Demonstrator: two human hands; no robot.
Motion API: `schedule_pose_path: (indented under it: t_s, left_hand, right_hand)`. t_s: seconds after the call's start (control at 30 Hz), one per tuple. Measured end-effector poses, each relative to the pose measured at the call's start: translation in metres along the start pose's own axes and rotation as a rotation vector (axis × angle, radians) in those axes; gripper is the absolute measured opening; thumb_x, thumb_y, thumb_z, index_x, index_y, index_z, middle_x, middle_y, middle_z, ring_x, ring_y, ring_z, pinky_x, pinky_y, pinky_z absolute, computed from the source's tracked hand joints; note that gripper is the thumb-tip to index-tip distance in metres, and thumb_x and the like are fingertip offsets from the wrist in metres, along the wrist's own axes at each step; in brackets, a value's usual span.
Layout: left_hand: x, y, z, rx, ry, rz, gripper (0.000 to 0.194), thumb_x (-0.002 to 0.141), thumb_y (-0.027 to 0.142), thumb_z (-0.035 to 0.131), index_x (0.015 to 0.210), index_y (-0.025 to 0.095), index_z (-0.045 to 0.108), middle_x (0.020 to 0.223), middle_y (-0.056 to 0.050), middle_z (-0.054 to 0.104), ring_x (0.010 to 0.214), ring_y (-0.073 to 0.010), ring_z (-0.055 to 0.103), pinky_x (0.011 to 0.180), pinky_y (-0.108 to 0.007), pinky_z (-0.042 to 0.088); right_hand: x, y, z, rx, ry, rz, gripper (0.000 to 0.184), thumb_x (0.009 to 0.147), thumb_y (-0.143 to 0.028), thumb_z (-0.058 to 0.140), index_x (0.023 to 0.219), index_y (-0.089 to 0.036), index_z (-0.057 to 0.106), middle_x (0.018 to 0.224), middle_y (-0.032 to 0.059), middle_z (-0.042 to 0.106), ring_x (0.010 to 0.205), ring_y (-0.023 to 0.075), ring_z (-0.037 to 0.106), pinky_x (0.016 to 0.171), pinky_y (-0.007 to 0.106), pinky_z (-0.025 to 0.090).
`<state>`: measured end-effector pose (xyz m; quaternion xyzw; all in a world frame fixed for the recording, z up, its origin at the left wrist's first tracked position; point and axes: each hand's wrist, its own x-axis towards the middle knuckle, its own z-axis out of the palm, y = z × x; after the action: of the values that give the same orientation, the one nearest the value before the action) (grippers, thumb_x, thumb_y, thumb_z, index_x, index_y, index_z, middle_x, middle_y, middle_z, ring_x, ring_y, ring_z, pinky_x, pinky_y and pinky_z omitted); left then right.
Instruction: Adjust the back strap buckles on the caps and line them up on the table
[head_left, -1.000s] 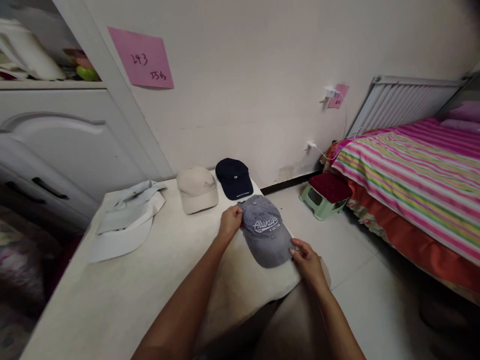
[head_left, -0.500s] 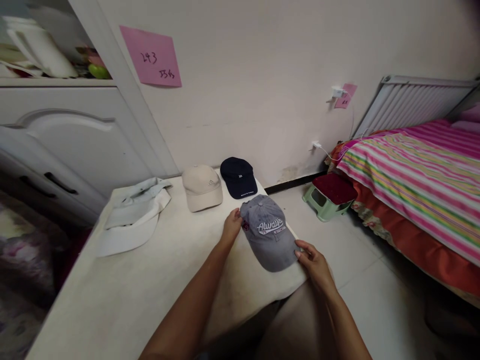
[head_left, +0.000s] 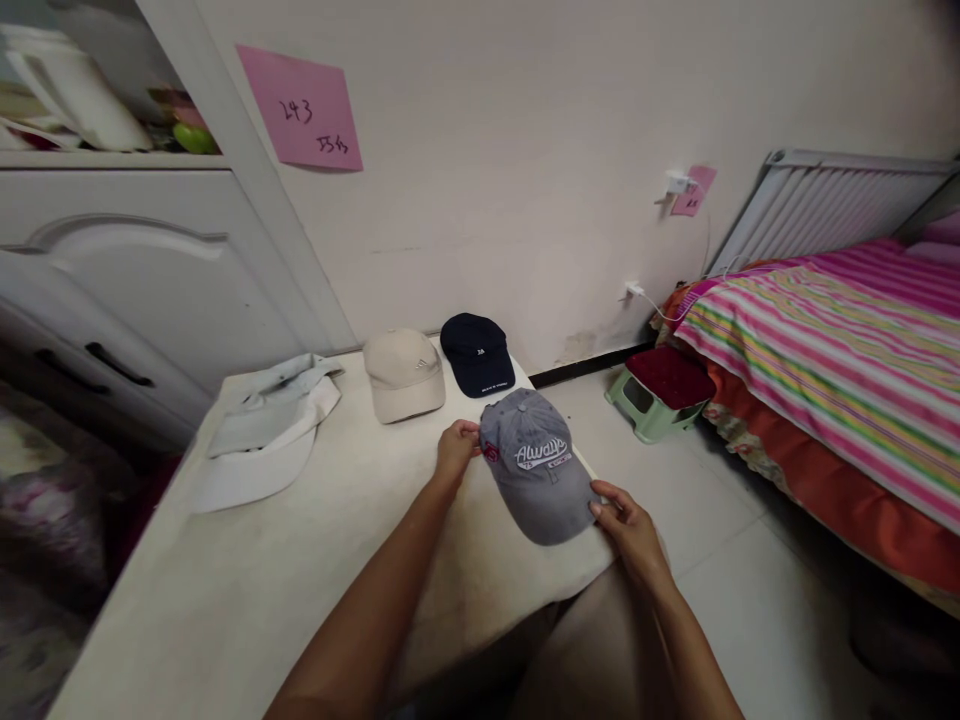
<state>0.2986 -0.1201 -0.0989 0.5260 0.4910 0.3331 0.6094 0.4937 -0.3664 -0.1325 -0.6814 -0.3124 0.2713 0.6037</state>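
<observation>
A grey baseball cap (head_left: 536,475) with white "Always" lettering lies near the table's right edge, its brim toward me. At its left side, the curled fingers of my left hand (head_left: 457,450) meet the cap's edge; the exact grip is partly hidden. My right hand (head_left: 630,525) pinches the right edge of the brim between thumb and fingers. Behind the grey cap sits a navy cap (head_left: 476,350), with a beige cap (head_left: 405,372) to the left of it. Farther left, light grey and white caps (head_left: 266,440) overlap one another.
The white table (head_left: 247,590) stands against a wall and a white cabinet (head_left: 142,260). On the floor to the right is a green stool (head_left: 656,410) with a dark red top. Beyond it, a bed (head_left: 832,340) carries a striped cover.
My left hand has slid slightly down along the grey cap's left edge. My right hand keeps its hold on the brim. The view has shifted a little; the other caps stay put.
</observation>
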Motion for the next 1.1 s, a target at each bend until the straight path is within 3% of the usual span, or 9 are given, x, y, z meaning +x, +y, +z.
schedule_pose_path:
  t_s: [0.17,0.5,0.6,0.73,0.87,1.0,1.1]
  left_hand:
    - [0.001,-0.002,0.009,0.091,-0.026,0.115,0.013,0.087,0.022,0.061,0.093,0.013,0.068,0.086,-0.004,0.071,0.077,-0.0163,0.067,0.076,-0.033,0.055]
    - [-0.037,-0.011,0.001,0.351,0.127,0.367,0.027,0.078,0.014,0.059,0.105,0.015,0.063,0.096,-0.009,0.068,0.084,-0.0211,0.066,0.082,-0.038,0.054]
    - [-0.048,0.002,0.009,0.45,0.14,0.471,0.026,0.08,0.012,0.055,0.105,0.018,0.062,0.108,-0.009,0.063,0.097,-0.021,0.063,0.085,-0.036,0.052]
    - [-0.046,0.028,0.026,0.592,0.101,0.56,0.018,0.081,0.017,0.058,0.098,0.019,0.064,0.104,-0.008,0.063,0.101,-0.0215,0.06,0.091,-0.035,0.048]
    - [-0.029,0.049,0.043,0.717,0.112,0.538,0.016,0.078,0.023,0.063,0.093,0.017,0.065,0.092,-0.008,0.066,0.093,-0.0241,0.06,0.085,-0.036,0.046]
    - [-0.019,0.057,0.049,0.793,0.094,0.492,0.008,0.075,0.012,0.06,0.073,0.019,0.063,0.072,-0.004,0.064,0.075,-0.0209,0.06,0.073,-0.031,0.045]
    - [-0.024,0.057,0.046,0.811,0.116,0.519,0.013,0.077,0.009,0.054,0.073,0.02,0.061,0.078,-0.004,0.065,0.077,-0.0195,0.059,0.073,-0.029,0.043]
  right_hand:
    - [0.0,-0.002,-0.001,-0.008,-0.042,0.052,0.046,0.067,-0.048,0.073,0.106,-0.022,0.071,0.081,0.0033,0.071,0.064,0.0188,0.06,0.062,0.031,0.05]
    - [-0.002,0.006,-0.001,0.081,-0.048,0.139,0.052,0.068,-0.044,0.074,0.113,-0.019,0.067,0.081,0.0042,0.071,0.071,0.021,0.063,0.065,0.03,0.049]
    - [-0.002,0.008,-0.002,0.064,-0.038,0.13,0.052,0.068,-0.044,0.073,0.113,-0.018,0.067,0.08,0.0043,0.071,0.071,0.021,0.063,0.064,0.03,0.049]
    - [-0.002,0.006,-0.002,0.012,-0.025,0.108,0.052,0.07,-0.043,0.073,0.114,-0.017,0.067,0.076,0.0034,0.069,0.068,0.0195,0.061,0.065,0.03,0.048]
    - [-0.003,0.004,-0.001,0.008,-0.021,0.103,0.051,0.07,-0.043,0.073,0.113,-0.016,0.067,0.074,0.0028,0.067,0.066,0.0193,0.059,0.065,0.03,0.047]
    - [-0.003,0.004,-0.001,0.03,-0.025,0.105,0.049,0.07,-0.042,0.073,0.111,-0.017,0.067,0.07,0.0007,0.064,0.064,0.0182,0.057,0.064,0.03,0.045]
    - [-0.002,0.005,0.0,0.041,-0.028,0.126,0.05,0.07,-0.042,0.073,0.113,-0.017,0.066,0.065,-0.0014,0.06,0.063,0.0178,0.056,0.062,0.029,0.044]
